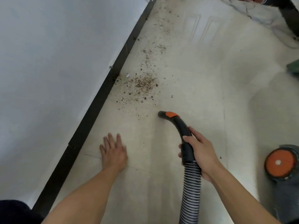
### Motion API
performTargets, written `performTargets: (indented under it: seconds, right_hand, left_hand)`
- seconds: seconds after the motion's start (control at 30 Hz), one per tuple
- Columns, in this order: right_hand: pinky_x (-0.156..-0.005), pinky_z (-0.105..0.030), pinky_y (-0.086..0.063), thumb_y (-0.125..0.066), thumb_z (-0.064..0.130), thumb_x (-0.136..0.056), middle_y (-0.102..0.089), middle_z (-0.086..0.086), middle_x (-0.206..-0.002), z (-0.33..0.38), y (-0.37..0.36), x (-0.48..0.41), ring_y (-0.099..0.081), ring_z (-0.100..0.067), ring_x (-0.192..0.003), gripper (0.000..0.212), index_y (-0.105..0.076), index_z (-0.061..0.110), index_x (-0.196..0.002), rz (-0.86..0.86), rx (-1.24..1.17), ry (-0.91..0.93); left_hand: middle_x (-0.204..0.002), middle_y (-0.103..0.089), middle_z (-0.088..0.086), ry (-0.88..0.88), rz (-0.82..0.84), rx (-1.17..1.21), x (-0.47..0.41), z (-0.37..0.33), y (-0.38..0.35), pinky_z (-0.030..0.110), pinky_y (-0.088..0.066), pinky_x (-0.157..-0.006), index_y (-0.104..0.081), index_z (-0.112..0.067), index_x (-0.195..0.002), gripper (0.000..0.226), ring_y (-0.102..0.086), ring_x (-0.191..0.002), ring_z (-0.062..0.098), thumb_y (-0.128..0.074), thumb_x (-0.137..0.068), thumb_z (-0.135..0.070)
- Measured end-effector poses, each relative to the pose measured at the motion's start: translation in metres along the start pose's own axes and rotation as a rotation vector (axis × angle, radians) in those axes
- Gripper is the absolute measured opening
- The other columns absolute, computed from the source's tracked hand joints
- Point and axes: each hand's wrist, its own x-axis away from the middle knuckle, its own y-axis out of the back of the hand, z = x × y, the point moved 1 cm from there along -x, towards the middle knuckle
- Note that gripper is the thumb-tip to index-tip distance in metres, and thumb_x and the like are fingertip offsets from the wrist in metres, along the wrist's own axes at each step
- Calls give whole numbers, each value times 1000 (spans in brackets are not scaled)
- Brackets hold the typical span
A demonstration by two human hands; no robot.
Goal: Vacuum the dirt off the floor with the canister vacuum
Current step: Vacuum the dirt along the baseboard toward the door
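Note:
My right hand [199,152] grips the black curved handle of the vacuum hose [188,152], whose ribbed tube [191,194] runs down to the bottom edge. The open nozzle end with an orange tab [166,115] points left, low over the pale floor [194,78]. Brown dirt [144,83] lies scattered just beyond the nozzle, thickest near the dark skirting, with more crumbs [155,49] trailing further up. My left hand [113,151] hovers flat over the floor, fingers spread, holding nothing. The grey canister vacuum with an orange wheel [279,162] sits at the right edge.
A white wall [56,62] with a black skirting board [97,107] runs diagonally along the left. A small white scrap [127,75] lies by the skirting. Pale cloth [258,15] and dark furniture sit at the top right; a green object [293,69] pokes in at the right.

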Motion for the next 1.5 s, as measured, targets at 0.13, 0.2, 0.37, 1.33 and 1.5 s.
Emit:
performTargets:
  seconds: [0.13, 0.2, 0.37, 1.33, 1.5]
  right_hand:
    - [-55, -37, -53, -61, 15, -96, -68, -20, -86, 12, -33, -18, -64, -30, -60, 54, -48, 35, -145, 14, 74, 34]
    - [-56, -37, -53, -61, 16, -96, -68, -18, -85, 22, -47, -36, -64, -29, -59, 55, -47, 35, -145, -2, 117, 66]
    - [-52, -35, -52, -61, 14, -96, -66, -19, -86, 50, -71, -80, -61, -28, -55, 55, -45, 33, -146, -14, 161, 97]
    - [-55, -36, -56, -60, 15, -96, -66, -23, -100, 105, -130, -159, -65, -29, -62, 53, -47, 30, -144, 146, 219, 106]
    - [-54, -36, -54, -61, 15, -95, -65, -23, -101, 107, -147, -170, -64, -30, -62, 51, -49, 30, -143, 174, 199, 106]
  left_hand:
    - [-158, 20, 15, 66, -126, 72, -8, -7, -15, 52, 11, -118, 13, -19, -152, 63, 19, -146, 33, -11, -100, -45]
    - [-159, 15, 14, 64, -201, 86, -11, -6, -21, 52, 11, -117, 8, -20, -152, 62, 16, -147, 33, -11, -99, -45]
    - [-160, 0, 16, 52, -258, 77, -16, -1, -30, 53, 2, -118, -6, -18, -153, 65, 4, -148, 34, -17, -95, -47]
    - [-160, -11, 17, 82, -328, 34, -23, -1, -42, 54, -10, -116, -24, -17, -151, 63, -5, -149, 33, -29, -95, -45]
    - [-160, -10, 17, 74, -336, 46, -22, -1, -41, 54, -10, -116, -24, -16, -151, 63, -4, -149, 33, -32, -95, -44]
